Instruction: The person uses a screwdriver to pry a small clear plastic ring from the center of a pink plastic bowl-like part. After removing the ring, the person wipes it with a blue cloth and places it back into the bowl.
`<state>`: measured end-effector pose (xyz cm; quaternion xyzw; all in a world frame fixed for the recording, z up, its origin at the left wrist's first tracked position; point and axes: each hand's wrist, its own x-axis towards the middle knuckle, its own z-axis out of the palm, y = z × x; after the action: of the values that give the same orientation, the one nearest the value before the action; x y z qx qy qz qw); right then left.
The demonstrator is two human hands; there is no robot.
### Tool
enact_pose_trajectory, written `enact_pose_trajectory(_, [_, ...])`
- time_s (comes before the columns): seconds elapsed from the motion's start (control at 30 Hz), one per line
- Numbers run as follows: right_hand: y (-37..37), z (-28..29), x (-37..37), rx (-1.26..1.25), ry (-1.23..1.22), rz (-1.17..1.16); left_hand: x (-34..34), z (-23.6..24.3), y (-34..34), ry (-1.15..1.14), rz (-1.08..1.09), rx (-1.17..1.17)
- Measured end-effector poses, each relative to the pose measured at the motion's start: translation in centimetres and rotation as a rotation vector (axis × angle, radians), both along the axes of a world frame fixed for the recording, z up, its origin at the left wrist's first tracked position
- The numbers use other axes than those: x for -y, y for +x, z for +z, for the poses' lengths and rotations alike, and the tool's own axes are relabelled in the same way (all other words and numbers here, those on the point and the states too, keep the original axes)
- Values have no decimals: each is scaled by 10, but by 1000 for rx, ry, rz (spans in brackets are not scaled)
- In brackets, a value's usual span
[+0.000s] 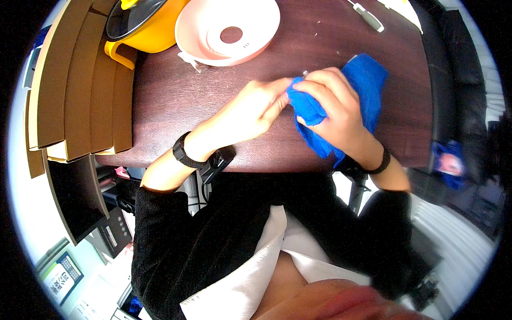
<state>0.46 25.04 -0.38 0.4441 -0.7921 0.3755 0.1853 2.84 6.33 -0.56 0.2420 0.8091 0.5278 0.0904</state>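
A bright blue cloth is bunched in my right hand, its fingers curled round a fold and the rest hanging toward the table's front edge. Against that fold press the fingertips of my left hand, closed in a pinch. Whatever lies between them is hidden by the fingers and cloth. Just beyond my right knuckles shows a small shiny tip, too small to name. Farther off sits a round pale pink plastic bowl-like part with a hole in its middle.
At the far left stands a yellow pot with a dark inside and a side handle. Brown cardboard box flaps border the table's left side. A grey-handled screwdriver lies at the far right of the dark wood-look table.
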Motion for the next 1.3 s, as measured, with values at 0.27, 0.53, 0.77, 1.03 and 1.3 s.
enact_pose_trajectory(0.27, [-4, 2, -6, 24, 11, -96, -4, -10, 2, 203, 43, 11])
enact_pose_trajectory(0.53, [-4, 3, -6, -33, 30, -43, -2, 2, 0, -9, -15, 43])
enact_pose_trajectory(0.77, [-9, -2, -11, 53, -1, -101, 5, 3, 0, 261, 0, 75])
enact_pose_trajectory(1.03, [-5, 1, -14, 34, -122, -136, -1, -7, -1, 727, -31, 383])
enact_pose_trajectory(1.3, [-5, 0, -13, 21, -155, -132, -1, -8, 2, 534, -36, 308])
